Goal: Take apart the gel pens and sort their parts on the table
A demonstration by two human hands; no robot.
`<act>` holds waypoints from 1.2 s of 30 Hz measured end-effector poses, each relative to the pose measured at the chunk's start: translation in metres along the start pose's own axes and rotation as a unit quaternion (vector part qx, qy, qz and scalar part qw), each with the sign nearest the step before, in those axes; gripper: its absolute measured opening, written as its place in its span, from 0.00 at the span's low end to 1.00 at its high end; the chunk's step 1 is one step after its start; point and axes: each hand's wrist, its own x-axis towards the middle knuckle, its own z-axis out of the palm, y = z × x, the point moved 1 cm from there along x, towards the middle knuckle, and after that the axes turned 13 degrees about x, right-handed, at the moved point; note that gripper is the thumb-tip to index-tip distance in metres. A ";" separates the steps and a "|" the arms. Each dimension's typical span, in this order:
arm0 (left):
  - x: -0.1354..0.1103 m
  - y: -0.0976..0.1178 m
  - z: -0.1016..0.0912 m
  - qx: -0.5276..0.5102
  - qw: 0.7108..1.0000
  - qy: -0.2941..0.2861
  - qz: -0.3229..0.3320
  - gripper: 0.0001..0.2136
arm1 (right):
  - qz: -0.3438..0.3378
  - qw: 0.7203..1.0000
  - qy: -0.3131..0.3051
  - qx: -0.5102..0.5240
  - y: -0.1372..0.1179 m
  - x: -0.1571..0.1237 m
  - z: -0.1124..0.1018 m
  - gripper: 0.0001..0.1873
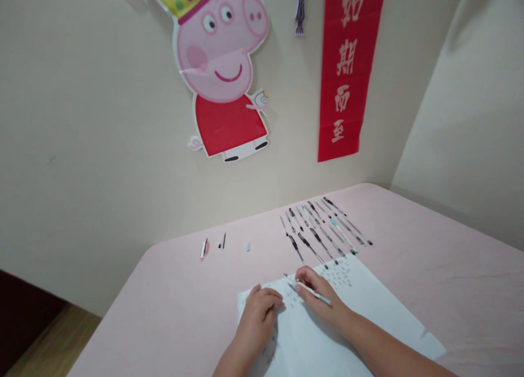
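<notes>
A white sheet of paper (pixel 368 306) with small written marks lies on the pink table (pixel 176 306). My right hand (pixel 321 298) grips a pen (pixel 308 289) whose tip rests on the sheet near its upper left part. My left hand (pixel 257 311) lies on the sheet's left edge with its fingers curled under, holding nothing that I can see. Beyond the sheet, a row of several pens (pixel 323 229) lies side by side on the table.
A few small items (pixel 204 249) lie apart to the left of the pen row: a pink-white piece, a short dark pen (pixel 223 240) and a tiny pale cap (pixel 248 247). The table meets a beige wall with a cartoon pig cutout (pixel 225 77) and a red banner (pixel 347 71).
</notes>
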 end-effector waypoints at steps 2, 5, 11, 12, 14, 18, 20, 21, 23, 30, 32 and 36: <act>0.006 -0.003 -0.001 -0.023 1.000 0.016 0.012 0.16 | -0.006 1.000 0.008 -0.001 -0.005 0.001 -0.001 0.07; 0.021 -0.015 -0.007 -0.019 0.998 0.051 0.020 0.16 | -0.005 1.000 -0.002 -0.006 -0.011 0.002 -0.003 0.09; 0.068 -0.046 -0.034 0.126 0.982 0.125 -0.065 0.11 | 0.008 1.000 0.010 -0.010 -0.013 0.000 0.001 0.17; 0.076 -0.050 -0.038 0.166 0.974 0.122 -0.095 0.11 | 0.008 1.000 0.012 -0.008 -0.013 0.000 0.001 0.18; 0.089 -0.055 -0.044 0.223 0.957 0.126 -0.139 0.10 | 0.006 1.000 0.007 -0.006 -0.012 0.000 0.002 0.21; 0.107 -0.063 -0.045 0.275 0.935 0.125 -0.187 0.07 | -0.001 1.000 -0.025 0.010 -0.009 0.001 0.001 0.25; 0.112 -0.067 -0.041 0.302 0.925 0.115 -0.201 0.07 | 0.007 0.999 -0.029 0.024 -0.006 0.001 0.000 0.26; 0.115 -0.069 -0.039 0.315 0.920 0.110 -0.205 0.07 | 0.015 0.999 -0.030 0.031 -0.004 0.001 -0.001 0.27; 0.118 -0.072 -0.035 0.340 0.912 0.100 -0.207 0.07 | 0.028 0.999 -0.026 0.032 0.000 0.000 -0.001 0.27; 0.126 -0.073 -0.032 0.387 0.899 0.073 -0.192 0.09 | 0.025 0.999 0.022 -0.008 0.000 0.000 -0.004 0.24; 0.124 -0.071 -0.034 0.390 0.899 0.067 -0.189 0.09 | 0.012 1.000 0.021 0.008 -0.006 0.001 -0.004 0.21; 0.117 -0.060 -0.039 0.376 0.907 0.064 -0.176 0.09 | 0.019 0.999 0.033 0.037 -0.014 0.003 -0.002 0.12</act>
